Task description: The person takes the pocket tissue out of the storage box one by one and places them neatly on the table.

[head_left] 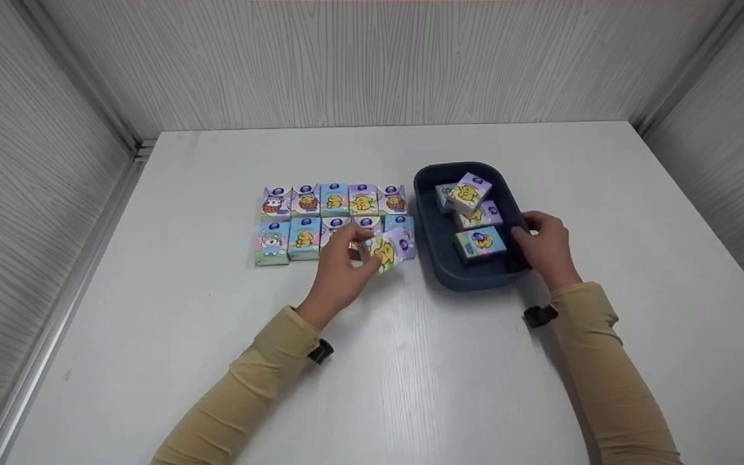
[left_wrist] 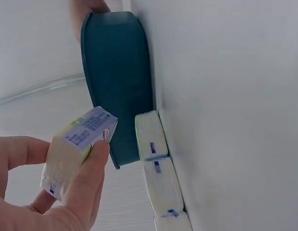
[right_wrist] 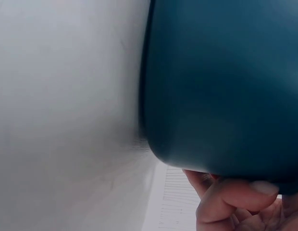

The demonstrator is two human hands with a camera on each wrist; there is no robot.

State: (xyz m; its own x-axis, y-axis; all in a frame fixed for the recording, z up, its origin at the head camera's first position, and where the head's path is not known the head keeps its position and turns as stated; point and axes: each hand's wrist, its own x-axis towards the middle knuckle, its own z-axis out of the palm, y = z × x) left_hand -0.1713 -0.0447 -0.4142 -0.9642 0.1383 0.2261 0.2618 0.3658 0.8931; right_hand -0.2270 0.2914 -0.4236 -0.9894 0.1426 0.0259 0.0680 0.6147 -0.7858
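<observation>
Head view: ten cartoon-printed tissue packs (head_left: 304,237) are set in two rows of five on the desk (head_left: 372,361); four loose packs (head_left: 480,243) lie in the dark blue basin (head_left: 475,282). The left grip (head_left: 341,274) pinches another pack (head_left: 389,248) near the front row's right end; the right grip (head_left: 545,248) clasps the basin's rim. Oval logos are unreadable.

Left wrist view: the held pack's fine print is illegible.

Right wrist view: visible basin wall, unlabelled.

Right hand (right_wrist: 240,204): bent fingers against the edge of the blue-green bin (right_wrist: 226,96), one nail showing.
Bin wall: smooth, just above the hand in view.
White tabletop (right_wrist: 57,106): well left of the fingers.
Lined panel (right_wrist: 177,202): just left of the hand.
</observation>
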